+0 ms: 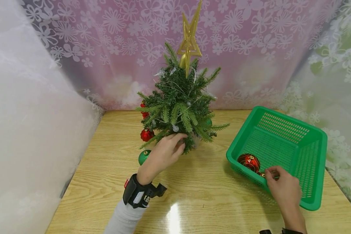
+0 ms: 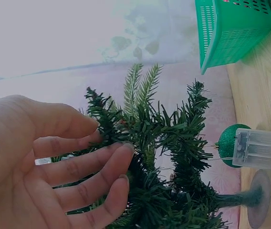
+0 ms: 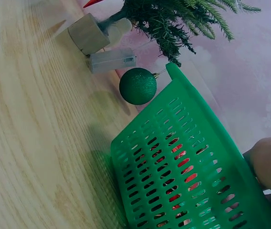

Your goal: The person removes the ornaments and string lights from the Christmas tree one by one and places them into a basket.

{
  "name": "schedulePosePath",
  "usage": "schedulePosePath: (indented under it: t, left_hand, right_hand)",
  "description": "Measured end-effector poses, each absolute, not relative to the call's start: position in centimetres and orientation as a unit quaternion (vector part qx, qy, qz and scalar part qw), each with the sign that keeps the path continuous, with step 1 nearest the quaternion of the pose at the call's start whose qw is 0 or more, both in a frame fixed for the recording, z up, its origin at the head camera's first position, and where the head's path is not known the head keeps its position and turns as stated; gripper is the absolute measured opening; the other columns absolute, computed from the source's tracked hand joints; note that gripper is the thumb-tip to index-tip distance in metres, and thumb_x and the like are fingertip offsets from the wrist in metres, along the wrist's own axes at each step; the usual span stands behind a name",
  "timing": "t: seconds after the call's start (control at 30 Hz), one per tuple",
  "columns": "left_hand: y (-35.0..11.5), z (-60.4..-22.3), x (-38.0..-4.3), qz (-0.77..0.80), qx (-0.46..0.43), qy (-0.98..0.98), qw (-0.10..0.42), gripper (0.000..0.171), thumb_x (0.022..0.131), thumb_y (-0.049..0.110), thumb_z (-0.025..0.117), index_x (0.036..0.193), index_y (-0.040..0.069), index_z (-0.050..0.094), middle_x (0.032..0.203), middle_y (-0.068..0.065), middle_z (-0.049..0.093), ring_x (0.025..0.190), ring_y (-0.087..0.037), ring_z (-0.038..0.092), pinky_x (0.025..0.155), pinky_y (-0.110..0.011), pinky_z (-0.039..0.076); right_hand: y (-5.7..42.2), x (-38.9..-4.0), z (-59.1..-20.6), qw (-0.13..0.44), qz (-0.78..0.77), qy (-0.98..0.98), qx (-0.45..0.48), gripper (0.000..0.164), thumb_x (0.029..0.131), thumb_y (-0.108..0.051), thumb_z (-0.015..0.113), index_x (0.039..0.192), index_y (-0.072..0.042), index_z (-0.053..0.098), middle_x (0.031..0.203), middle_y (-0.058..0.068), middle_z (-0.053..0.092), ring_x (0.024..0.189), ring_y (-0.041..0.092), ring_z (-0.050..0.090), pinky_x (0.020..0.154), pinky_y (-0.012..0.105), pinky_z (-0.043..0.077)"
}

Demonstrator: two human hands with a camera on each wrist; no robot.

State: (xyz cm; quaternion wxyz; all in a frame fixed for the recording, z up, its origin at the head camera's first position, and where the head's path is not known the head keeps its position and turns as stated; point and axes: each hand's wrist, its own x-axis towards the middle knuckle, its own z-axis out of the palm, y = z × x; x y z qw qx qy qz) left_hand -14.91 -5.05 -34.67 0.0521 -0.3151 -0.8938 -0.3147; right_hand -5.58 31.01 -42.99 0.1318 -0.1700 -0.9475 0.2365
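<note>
While pinching, by appearance, the gold-capped top of 1 partly hidden red ornament [image 1: 262, 174] in the green basket [image 1: 321, 169] at right: 1 right hand [image 1: 284, 188], fingers curling. Lying just beside, toward the basket's left end: 1 larger red ornament [image 1: 249, 162]; possibly knocking or catching during a lift. Possibly tipping, under pressure on the near rim: same basket. At centre: 1 left hand [image 1: 165, 151], fingers bending loosely among near lower branches of the small tree [image 1: 178, 107]; cannot tell whether gripping a twig. Chief hazard: pulling too hard, hence toppling a tree carrying 1 tall gold star [image 1: 190, 45], or jerking 1 clear battery box [image 2: 259, 149], apparently wired to the branches.
</note>
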Motion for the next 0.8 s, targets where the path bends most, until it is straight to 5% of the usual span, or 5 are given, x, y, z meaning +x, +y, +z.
schedulePosePath:
  t: [0.2, 0.43, 0.57, 0.67, 0.8]
  left_hand:
    - [-5.9, -35.0, -13.9, -0.358, -0.318, -0.872, 0.098, 0.034, 0.097, 0.006, 0.055, 0.131, 0.005, 0.056, 0.099, -0.005, 0.064, 0.076, -0.009, 0.06, 0.059, -0.023, 0.046]
    - [-8.7, -34.5, -13.0, -0.436, -0.344, -0.782, 0.282, 0.018, 0.089, -0.005, 0.06, 0.105, 0.0, 0.068, 0.085, -0.006, 0.066, 0.066, -0.011, 0.052, 0.055, -0.027, 0.041]
    - [-10.6, -33.6, -13.8, -0.461, -0.296, -0.763, 0.343, 0.017, 0.089, -0.006, 0.059, 0.101, -0.001, 0.069, 0.084, -0.009, 0.068, 0.064, -0.014, 0.054, 0.06, -0.024, 0.042]
    - [-12.0, -33.4, -15.1, -0.484, -0.225, -0.776, 0.337, 0.016, 0.092, -0.003, 0.058, 0.103, -0.001, 0.069, 0.089, -0.012, 0.069, 0.071, -0.019, 0.06, 0.066, -0.026, 0.046]
    - [-13.8, -34.3, -17.9, -0.494, -0.125, -0.823, 0.252, 0.021, 0.096, 0.008, 0.058, 0.114, 0.001, 0.065, 0.109, -0.015, 0.064, 0.089, -0.028, 0.062, 0.075, -0.037, 0.05]
  right_hand:
    - [31.1, -5.6, -42.9, 0.091, 0.234, -0.95, -0.183, 0.03, 0.097, -0.03, 0.054, 0.108, -0.004, 0.065, 0.092, 0.016, 0.07, 0.055, 0.017, 0.055, 0.041, 0.034, 0.037]
    - [31.3, -5.7, -43.0, 0.085, 0.231, -0.951, -0.185, 0.034, 0.098, -0.033, 0.051, 0.113, -0.005, 0.063, 0.094, 0.015, 0.069, 0.056, 0.018, 0.056, 0.042, 0.034, 0.036]
    - [31.2, -5.8, -42.9, 0.091, 0.228, -0.951, -0.186, 0.033, 0.098, -0.033, 0.051, 0.113, -0.006, 0.063, 0.095, 0.015, 0.07, 0.056, 0.018, 0.056, 0.041, 0.034, 0.036]
    - [31.2, -5.8, -43.0, 0.092, 0.228, -0.951, -0.186, 0.032, 0.098, -0.032, 0.051, 0.113, -0.006, 0.062, 0.096, 0.015, 0.07, 0.055, 0.018, 0.056, 0.041, 0.034, 0.036]
    - [31.1, -5.8, -43.2, 0.096, 0.225, -0.953, -0.18, 0.032, 0.098, -0.031, 0.05, 0.112, -0.006, 0.062, 0.095, 0.015, 0.07, 0.054, 0.017, 0.055, 0.041, 0.033, 0.035]
